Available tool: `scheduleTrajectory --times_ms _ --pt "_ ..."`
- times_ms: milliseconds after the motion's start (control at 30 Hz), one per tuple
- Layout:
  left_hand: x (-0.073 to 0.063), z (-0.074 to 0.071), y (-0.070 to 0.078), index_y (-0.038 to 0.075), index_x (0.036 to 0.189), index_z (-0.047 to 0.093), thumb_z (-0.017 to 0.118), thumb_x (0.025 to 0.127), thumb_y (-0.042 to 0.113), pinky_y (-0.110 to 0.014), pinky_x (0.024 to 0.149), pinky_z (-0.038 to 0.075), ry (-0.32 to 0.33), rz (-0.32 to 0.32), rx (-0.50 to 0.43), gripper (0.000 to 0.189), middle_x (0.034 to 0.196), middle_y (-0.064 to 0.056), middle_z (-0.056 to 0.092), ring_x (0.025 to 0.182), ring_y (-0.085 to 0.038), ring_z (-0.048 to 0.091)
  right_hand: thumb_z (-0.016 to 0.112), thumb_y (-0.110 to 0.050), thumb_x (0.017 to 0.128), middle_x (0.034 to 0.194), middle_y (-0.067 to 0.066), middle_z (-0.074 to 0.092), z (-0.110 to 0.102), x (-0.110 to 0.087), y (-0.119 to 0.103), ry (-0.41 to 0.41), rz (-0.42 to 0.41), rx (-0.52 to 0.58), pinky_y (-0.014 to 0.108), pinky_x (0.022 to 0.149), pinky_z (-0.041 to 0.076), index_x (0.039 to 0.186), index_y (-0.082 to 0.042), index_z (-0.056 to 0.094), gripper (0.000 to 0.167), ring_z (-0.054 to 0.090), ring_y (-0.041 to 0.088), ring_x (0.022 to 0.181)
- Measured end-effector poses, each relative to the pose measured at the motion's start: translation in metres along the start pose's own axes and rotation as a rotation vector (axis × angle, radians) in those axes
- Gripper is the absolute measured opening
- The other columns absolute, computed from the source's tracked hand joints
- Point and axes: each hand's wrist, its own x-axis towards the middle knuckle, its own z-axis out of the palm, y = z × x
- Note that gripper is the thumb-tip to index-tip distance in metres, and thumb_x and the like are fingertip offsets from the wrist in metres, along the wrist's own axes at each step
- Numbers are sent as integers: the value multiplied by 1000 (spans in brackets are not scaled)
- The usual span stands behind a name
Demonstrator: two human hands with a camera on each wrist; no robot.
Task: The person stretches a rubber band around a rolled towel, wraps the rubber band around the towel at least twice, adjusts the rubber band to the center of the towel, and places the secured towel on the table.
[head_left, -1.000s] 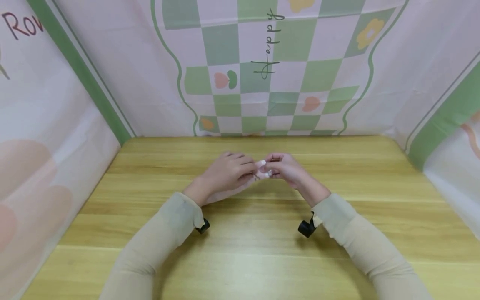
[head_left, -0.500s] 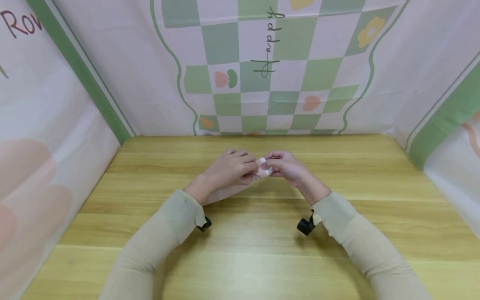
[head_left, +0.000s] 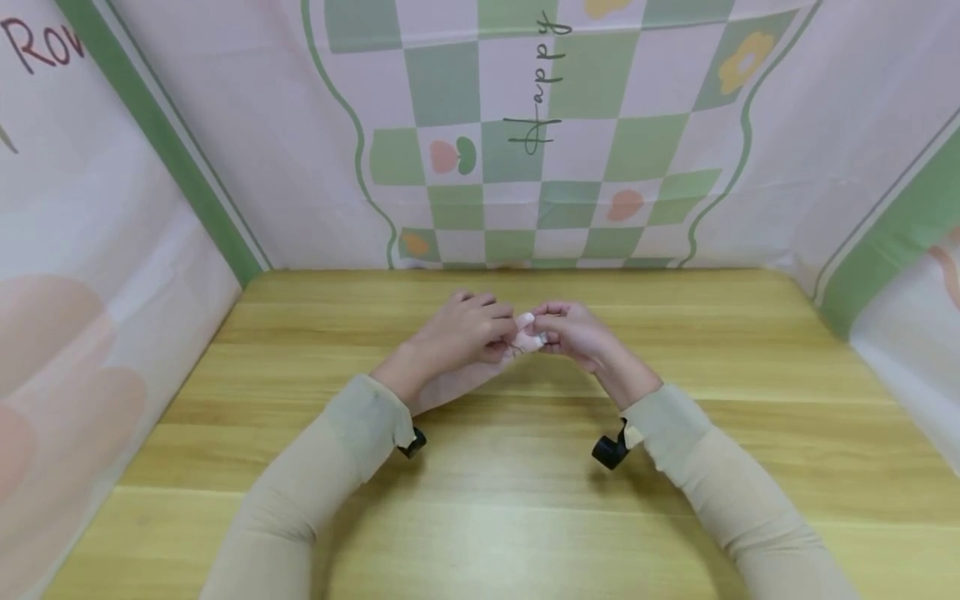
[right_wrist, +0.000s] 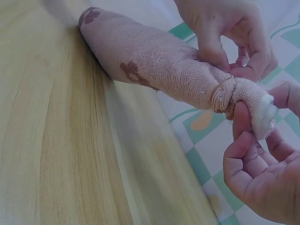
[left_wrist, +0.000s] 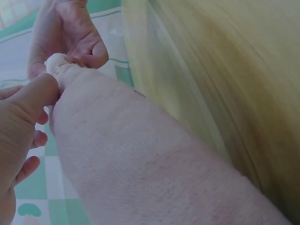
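Observation:
A pink terry towel (right_wrist: pixel 154 58) with brown printed patches is rolled into a long bundle, wide at one end and narrow at the other. Around its narrow neck sits a thin brownish band (right_wrist: pixel 222 96), beyond which the whitish tip (right_wrist: pixel 263 117) flares out. My left hand (head_left: pixel 465 333) pinches the roll at the neck, close beside the band. From the other side, my right hand (head_left: pixel 576 335) grips the tip between thumb and fingers. In the left wrist view the roll's broad body (left_wrist: pixel 145 145) stretches back toward my left wrist. In the head view my left hand and forearm hide most of it.
Below is a wooden table (head_left: pixel 480 508). A cloth backdrop (head_left: pixel 285 150) with green checks and lettering hangs behind its far edge, with more cloth at both sides. A small black camera (head_left: pixel 610 452) sits at my right wrist, another (head_left: pixel 414 443) at my left.
My left hand has shifted slightly up and away along the narrow end, its fingers changing position there. The right hand stays almost in place, still holding the tip of the towel.

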Motion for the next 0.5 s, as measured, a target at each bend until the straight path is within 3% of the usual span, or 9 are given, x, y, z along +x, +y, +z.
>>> scheduleTrajectory --times_ms 167,500 --pt "-2 -3 -1 16 90 67 73 89 9 -37 82 49 -36 -4 -9 9 88 5 59 86 -17 55 52 -1 97 84 0 66 1 1 1 19 7 7 24 71 54 98 -4 61 9 59 7 68" --pt "-5 -8 -3 14 92 64 69 93 14 -39 87 48 -105 -1 0 5 91 3 58 88 -18 54 52 -1 97 80 -1 59 -2 2 4 40 18 2 24 69 53 99 -4 58 7 51 5 64"
